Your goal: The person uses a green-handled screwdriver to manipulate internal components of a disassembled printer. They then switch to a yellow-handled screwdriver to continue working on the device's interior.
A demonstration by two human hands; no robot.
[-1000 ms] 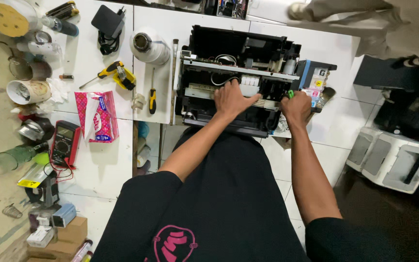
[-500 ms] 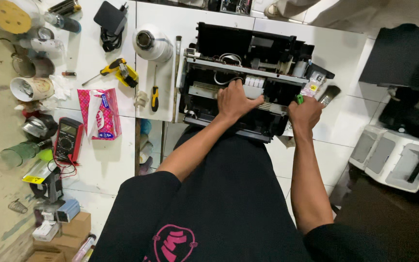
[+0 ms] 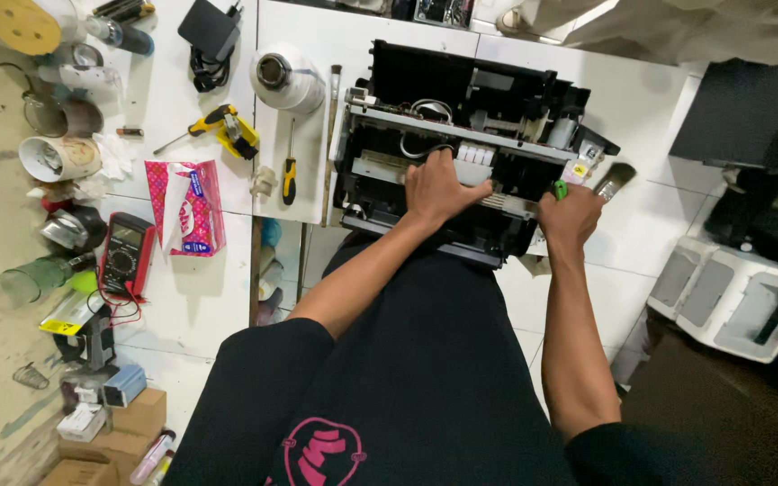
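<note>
Black opened printer (image 3: pixel 461 144), left hand (image 3: pixel 438 189) flat inside, right hand (image 3: pixel 569 216) gripping green-handled tool (image 3: pixel 560 189)

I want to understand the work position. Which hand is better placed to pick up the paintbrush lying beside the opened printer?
Probably the right hand. It rests at the opened printer's right edge, holding a small green tool, close to the paintbrush. The left hand lies flat inside the printer, farther away.

Fingertips of the left hand (image 3: pixel 440 189) hidden inside the opened printer (image 3: pixel 461 108); green tool (image 3: pixel 560 189) mostly covered.
</note>
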